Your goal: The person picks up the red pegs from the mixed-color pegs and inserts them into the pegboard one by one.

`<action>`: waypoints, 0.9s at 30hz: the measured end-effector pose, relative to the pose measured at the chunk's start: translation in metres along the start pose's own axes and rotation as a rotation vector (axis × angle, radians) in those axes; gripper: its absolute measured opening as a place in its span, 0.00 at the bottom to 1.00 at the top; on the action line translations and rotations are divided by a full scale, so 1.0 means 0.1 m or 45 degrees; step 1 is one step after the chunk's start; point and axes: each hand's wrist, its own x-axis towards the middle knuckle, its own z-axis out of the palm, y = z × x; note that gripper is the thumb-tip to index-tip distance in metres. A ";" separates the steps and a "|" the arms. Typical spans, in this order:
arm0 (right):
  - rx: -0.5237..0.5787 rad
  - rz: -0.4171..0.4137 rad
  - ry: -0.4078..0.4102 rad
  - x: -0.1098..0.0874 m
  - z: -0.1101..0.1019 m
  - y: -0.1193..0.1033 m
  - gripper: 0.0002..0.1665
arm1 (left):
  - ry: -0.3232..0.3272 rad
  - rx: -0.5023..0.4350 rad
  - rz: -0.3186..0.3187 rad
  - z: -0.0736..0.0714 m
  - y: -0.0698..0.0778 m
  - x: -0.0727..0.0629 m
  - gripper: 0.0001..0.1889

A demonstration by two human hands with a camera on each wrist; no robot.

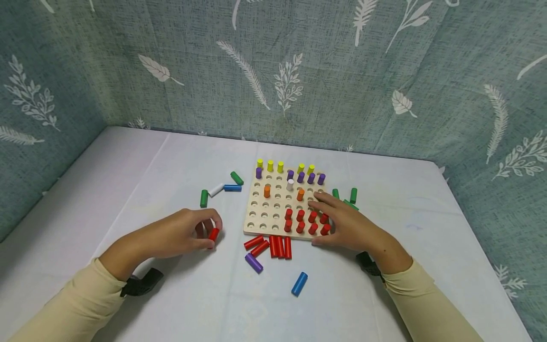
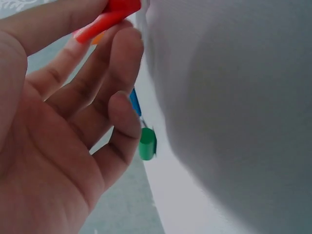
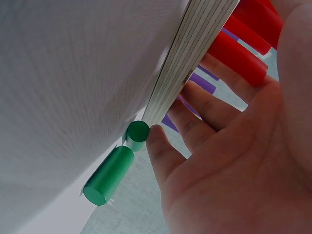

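Note:
My left hand [image 1: 188, 232] pinches a red peg [image 1: 213, 234] between thumb and fingers, left of the pegboard. In the left wrist view the same red peg [image 2: 109, 18] shows at the fingertips. A wooden pegboard [image 1: 258, 218] with rows of holes lies on the table. Yellow pegs stand along its back row, with purple pegs [image 1: 301, 177] just in front. Two orange pegs and a white peg [image 1: 290, 185] stand mid-board, and red pegs [image 1: 301, 215] fill the front right. My right hand [image 1: 348, 225] rests at the board's right edge, fingers spread loosely; the right wrist view shows its fingertips against the board.
In front of the board lie several loose red pegs [image 1: 279, 247], a purple peg [image 1: 254, 262] and a blue peg [image 1: 299, 284]. Left of it are green pegs [image 1: 203, 198], a white one and a blue one [image 1: 232, 188]. More green pegs [image 1: 353, 195] lie at right. Patterned cloth [image 1: 192, 71] hangs behind.

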 end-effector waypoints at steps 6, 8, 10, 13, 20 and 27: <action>0.003 0.005 -0.007 0.00 0.00 0.00 0.56 | 0.079 0.008 0.016 0.00 0.05 0.06 0.16; 0.007 0.010 -0.010 0.00 0.00 -0.01 0.56 | 0.105 0.009 0.033 0.00 0.07 0.09 0.15; 0.005 0.010 -0.009 0.00 0.00 -0.01 0.56 | 0.130 0.003 0.052 0.01 0.10 0.11 0.15; 0.004 0.010 -0.009 0.00 0.00 -0.01 0.56 | 0.147 -0.018 0.072 0.02 0.16 0.16 0.16; 0.009 0.013 -0.006 0.00 0.00 -0.01 0.56 | 0.193 -0.003 0.148 0.06 0.24 0.28 0.17; 0.017 0.022 -0.014 0.00 0.00 0.00 0.56 | 0.226 0.049 0.216 0.08 0.33 0.38 0.15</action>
